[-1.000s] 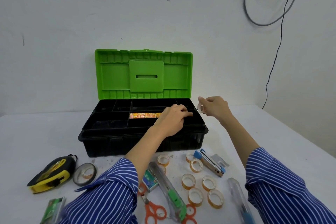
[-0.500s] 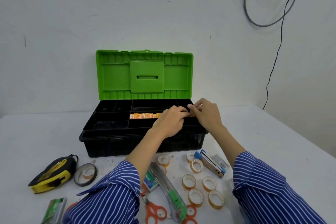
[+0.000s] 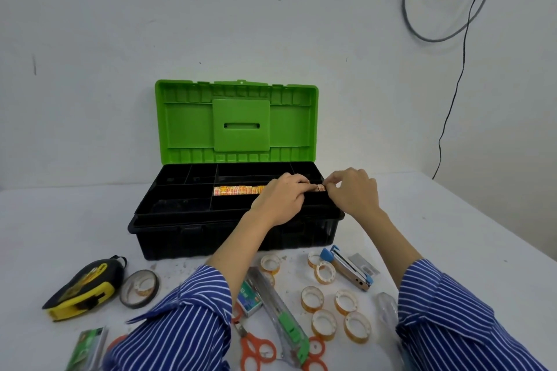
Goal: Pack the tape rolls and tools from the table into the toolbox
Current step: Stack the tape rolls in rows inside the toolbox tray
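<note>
The toolbox (image 3: 235, 217) stands open at the middle of the white bench (image 3: 452, 235), its green lid (image 3: 238, 122) upright against the wall, its black tray divided in several compartments. In one middle compartment lies a row of small orange-yellow tape rolls (image 3: 238, 190), packed side by side; their exact number I cannot tell, because the left hand (image 3: 280, 200) covers the right end of the row. The left hand rests on the tray with its fingers curled down onto the rolls. The right hand (image 3: 352, 193) is just beside it, and its thumb and fingers are pinched together on a small roll (image 3: 321, 188) at the end of the row. On the bench in front of the toolbox lie seven loose clear tape rolls (image 3: 324, 321) that I can count, and perhaps one more is half hidden under the green utility knife (image 3: 280, 313). There is also one blue stapler (image 3: 349, 268), one orange scissors (image 3: 256, 349), one small green box (image 3: 248, 298), one dark wide tape roll (image 3: 139, 288) and one yellow-black measuring tape (image 3: 84, 289). A green packet (image 3: 89, 349) at the lower left is cut off by the edge. A clear object (image 3: 387, 307) beside the right striped sleeve (image 3: 452, 319) is mostly hidden, and what it is I cannot tell.
</note>
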